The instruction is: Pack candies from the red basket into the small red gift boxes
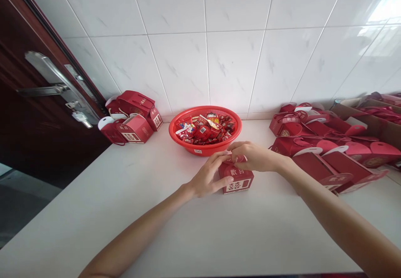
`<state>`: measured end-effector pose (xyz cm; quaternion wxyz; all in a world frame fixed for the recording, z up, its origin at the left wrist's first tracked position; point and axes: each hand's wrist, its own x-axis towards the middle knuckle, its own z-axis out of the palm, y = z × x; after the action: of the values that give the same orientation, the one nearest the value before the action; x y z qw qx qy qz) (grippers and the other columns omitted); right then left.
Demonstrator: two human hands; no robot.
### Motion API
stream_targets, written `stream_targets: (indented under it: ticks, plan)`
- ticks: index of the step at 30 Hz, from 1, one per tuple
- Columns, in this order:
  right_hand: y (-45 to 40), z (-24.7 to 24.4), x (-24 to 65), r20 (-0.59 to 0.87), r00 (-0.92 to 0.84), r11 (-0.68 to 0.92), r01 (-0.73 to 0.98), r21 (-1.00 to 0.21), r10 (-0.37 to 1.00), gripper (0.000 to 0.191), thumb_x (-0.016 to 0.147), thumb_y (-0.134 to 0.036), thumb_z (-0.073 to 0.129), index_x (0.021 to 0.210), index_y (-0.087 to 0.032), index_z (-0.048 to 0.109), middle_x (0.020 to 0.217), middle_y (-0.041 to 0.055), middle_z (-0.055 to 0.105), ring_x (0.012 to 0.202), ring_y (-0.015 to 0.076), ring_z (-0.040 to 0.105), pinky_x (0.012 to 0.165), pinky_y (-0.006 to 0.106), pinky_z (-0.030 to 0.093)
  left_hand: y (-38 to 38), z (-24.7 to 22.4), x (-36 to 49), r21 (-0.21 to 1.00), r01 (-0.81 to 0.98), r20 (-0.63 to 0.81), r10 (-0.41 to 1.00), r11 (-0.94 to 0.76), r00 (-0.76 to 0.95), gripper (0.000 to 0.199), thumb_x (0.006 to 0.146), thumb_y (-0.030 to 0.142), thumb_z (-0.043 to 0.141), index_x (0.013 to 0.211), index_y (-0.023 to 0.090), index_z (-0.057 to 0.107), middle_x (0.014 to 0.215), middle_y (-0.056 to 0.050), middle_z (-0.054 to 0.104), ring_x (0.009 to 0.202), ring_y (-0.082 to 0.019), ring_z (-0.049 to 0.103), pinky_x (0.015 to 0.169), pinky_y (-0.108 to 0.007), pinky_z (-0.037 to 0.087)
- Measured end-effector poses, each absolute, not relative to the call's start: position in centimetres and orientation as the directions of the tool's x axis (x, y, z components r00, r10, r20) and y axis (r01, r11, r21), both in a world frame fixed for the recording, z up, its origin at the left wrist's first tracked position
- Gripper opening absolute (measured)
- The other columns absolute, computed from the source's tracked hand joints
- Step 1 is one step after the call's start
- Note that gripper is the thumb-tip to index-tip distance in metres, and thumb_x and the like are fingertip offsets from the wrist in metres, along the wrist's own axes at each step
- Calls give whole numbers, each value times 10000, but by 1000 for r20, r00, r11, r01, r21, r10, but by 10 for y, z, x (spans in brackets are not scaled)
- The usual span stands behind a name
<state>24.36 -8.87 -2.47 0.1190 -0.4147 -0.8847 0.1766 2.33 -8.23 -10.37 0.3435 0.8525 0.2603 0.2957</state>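
A small dark red gift box point(237, 182) with gold and white characters stands on the white table, just in front of a red plastic basket point(205, 149) of wrapped sweets. My left hand point(210, 176) grips the box's left side, its thumb on the front face and its fingers reaching over the top. At the top of the box is my right hand point(247, 156), its fingers curled onto the top flap. The fingers partly cover the flap.
Several red boxes point(136, 128) stand at the back left near a dark door with a metal handle point(56, 89). Many open red boxes point(316, 167) crowd the right side, beside a cardboard carton point(380, 123). A white tiled wall point(178, 60) rises behind the table point(109, 190).
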Motion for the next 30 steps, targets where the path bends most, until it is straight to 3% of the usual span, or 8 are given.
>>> stream_targets:
  ticks: [17,30]
  plan:
    - [-88,-15,243,68,-643,613,685,-394,763,145,751,-45,656,740,-188,634,961,53,717,770,182,638,680,298,452,-82,-105,24,727,218,358,630,-651,689,601,901,437,709,1439,273,499,1478,-126,511,1375,-333,494,1155,-494,433]
    - [-82,-14,234,-56,-634,571,728,-378,771,172,715,-17,624,697,-182,670,981,54,727,786,180,658,684,287,447,-82,-104,24,734,205,361,627,-648,690,568,898,447,711,1403,264,529,1434,-124,534,1362,-330,499,1155,-488,428]
